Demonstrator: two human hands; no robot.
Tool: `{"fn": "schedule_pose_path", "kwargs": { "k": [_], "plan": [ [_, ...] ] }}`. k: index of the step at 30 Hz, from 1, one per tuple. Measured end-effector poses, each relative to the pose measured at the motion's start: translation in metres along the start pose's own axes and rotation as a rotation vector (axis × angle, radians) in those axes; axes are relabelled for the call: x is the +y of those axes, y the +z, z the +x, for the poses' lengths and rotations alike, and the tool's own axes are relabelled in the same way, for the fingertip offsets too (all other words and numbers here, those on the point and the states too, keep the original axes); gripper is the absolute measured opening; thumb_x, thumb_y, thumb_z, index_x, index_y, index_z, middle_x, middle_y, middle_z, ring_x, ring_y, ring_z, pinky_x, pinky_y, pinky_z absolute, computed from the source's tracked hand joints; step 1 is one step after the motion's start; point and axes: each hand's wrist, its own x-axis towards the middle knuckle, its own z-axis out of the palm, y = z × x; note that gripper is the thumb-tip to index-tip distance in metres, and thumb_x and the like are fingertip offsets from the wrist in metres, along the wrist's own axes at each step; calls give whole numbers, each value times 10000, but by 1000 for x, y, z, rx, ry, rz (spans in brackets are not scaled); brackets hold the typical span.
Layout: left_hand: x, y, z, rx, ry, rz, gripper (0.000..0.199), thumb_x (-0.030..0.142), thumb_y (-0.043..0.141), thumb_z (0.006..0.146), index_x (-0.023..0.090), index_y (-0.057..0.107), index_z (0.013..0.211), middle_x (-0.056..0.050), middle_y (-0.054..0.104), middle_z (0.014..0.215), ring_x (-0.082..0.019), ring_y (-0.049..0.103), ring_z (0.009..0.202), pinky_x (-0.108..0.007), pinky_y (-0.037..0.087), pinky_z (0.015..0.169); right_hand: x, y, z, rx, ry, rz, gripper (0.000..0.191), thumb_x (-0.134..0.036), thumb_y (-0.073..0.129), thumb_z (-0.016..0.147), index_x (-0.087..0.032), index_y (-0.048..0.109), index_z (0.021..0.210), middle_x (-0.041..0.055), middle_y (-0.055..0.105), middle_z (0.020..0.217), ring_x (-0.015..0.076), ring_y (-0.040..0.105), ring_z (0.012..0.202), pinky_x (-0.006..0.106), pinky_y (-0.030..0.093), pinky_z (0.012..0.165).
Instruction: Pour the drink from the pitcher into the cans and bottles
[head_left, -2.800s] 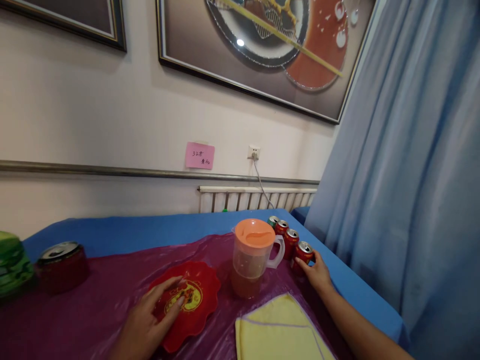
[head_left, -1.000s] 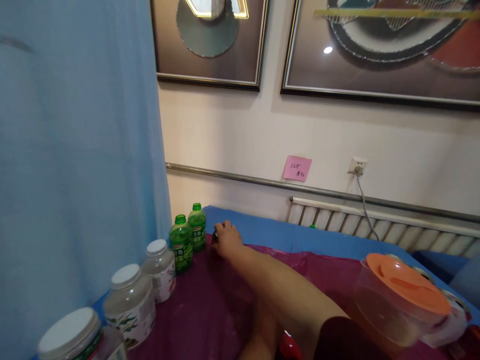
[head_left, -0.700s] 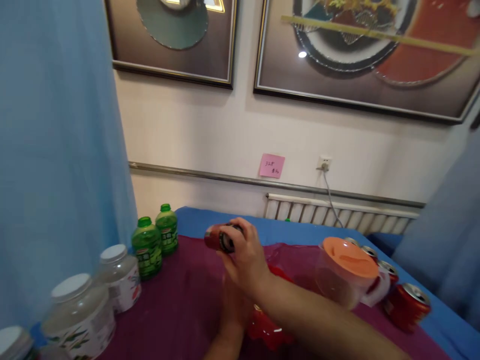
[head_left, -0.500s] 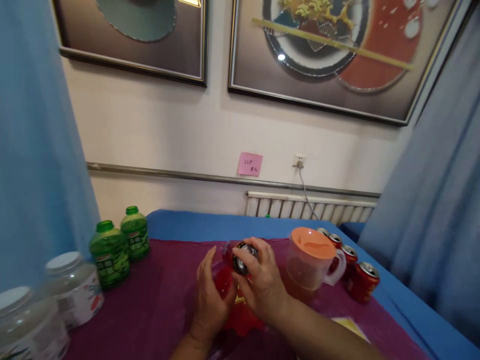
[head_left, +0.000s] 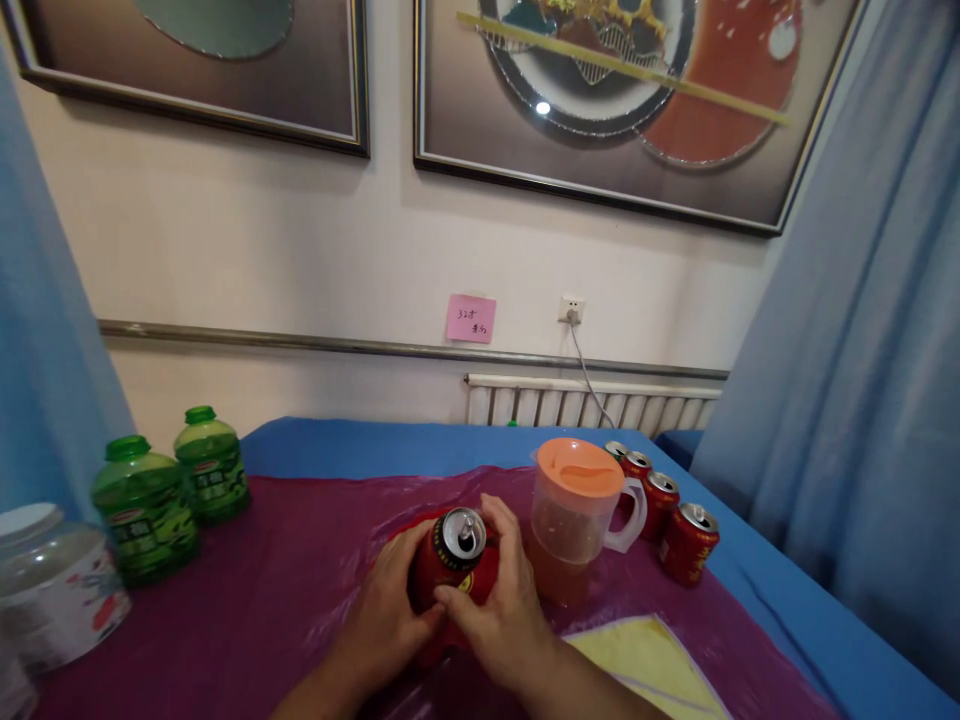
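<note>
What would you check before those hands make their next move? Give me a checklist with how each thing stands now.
1. Left hand around the can: ok.
2. Right hand gripping it firmly: cannot tell; its thumb is at the can's side.
3. Can's base resting on the red dish: cannot tell, hidden.
4. Dish in full view: not ok, hands and can cover much of it.
5. Pitcher upright, orange lid on: ok.

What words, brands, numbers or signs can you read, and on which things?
"32": handwritten on the pink note; the character after it and the second line are unclear.
Held can: rim marks, too small to read.
Front red can on the right: gold lettering, illegible.
Green bottles and jar: labels too blurred.
</note>
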Motion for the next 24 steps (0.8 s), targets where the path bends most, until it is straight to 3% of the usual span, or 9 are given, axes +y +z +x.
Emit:
{"fn": "schedule_pose_path", "kwargs": {
  "k": [2, 5, 11, 14, 18, 24],
  "plan": [
    [4, 0, 2, 25, -22, 0, 727, 658, 702, 792, 257, 520, 1370, -109, 691, 1296, -317, 683, 1152, -466, 569, 1003, 1, 4, -5, 22, 118, 35, 887, -197, 810, 693, -229, 376, 1465, 131, 591, 1407, 302, 593, 1284, 475, 490, 1093],
    [12, -1, 3, 38, -24, 8, 740, 705, 709, 761, 270, 535, 1334, -102, 689, 1276, -318, 679, 1139, -467, 564, 1000, -2, 3, -5, -25, 184, 91, 841, -172, 832, 624, -248, 451, 1370, 76, 669, 1282, 282, 658, 1166, 434, 531, 1030],
    [13, 5, 0, -5, 77, 71, 654, 553, 731, 809, 281, 502, 1358, -96, 688, 1281, -297, 681, 1146, -438, 583, 978, -2, 1, -3, 32, 208, 103, 767, -203, 839, 614, -241, 499, 1300, 65, 694, 1220, 280, 678, 1123, 417, 540, 1007],
    [11, 7, 0, -16, 95, 98, 624, 462, 726, 836, 289, 478, 1382, -95, 685, 1298, -286, 678, 1166, -426, 583, 992, 1, 3, -4, 84, 201, 84, 741, -182, 821, 617, -236, 514, 1290, 63, 705, 1200, 275, 693, 1104, 402, 548, 1003],
    [14, 1, 0, -47, 73, 61, 697, 470, 748, 813, 303, 462, 1426, -102, 675, 1336, -306, 674, 1191, -440, 584, 1007, 3, 1, -3, 136, 134, 74, 725, -162, 794, 651, -236, 510, 1314, 72, 707, 1211, 265, 699, 1110, 381, 558, 995],
    [24, -10, -2, -108, 23, -82, 615, 488, 590, 933, 336, 438, 1510, -98, 582, 1493, -316, 599, 1323, -460, 533, 1095, 2, -4, -4, 97, -25, 114, 744, -142, 728, 716, -265, 448, 1395, 79, 659, 1321, 247, 651, 1216, 389, 529, 1061]
  ]
}}
